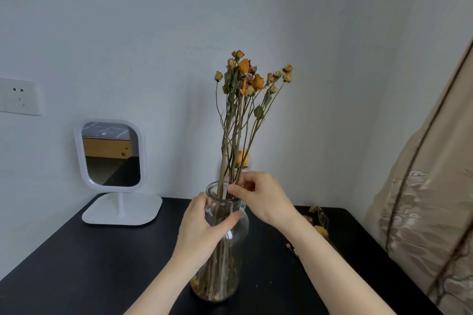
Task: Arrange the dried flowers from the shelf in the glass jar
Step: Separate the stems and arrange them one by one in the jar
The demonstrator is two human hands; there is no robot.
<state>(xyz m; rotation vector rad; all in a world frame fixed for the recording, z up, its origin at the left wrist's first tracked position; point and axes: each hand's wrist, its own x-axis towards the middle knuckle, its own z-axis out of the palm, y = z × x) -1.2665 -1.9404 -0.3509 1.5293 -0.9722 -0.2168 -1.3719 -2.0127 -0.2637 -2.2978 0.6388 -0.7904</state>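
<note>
A clear glass jar [236,243] stands upright on the black table [76,263]. Several dried flowers [252,79] with orange heads and long brown stems rise out of its mouth. My left hand [202,230] grips the jar's neck, thumb across the front. My right hand [263,197] pinches the stems just above the rim. A few more dried flowers [318,222] lie on the table to the right, behind my right forearm.
A white stand mirror [112,156] sits at the back left of the table. A wall socket [19,96] is on the left wall. A beige curtain [430,212] hangs at the right edge. Small flower bits [290,247] lie loose on the table.
</note>
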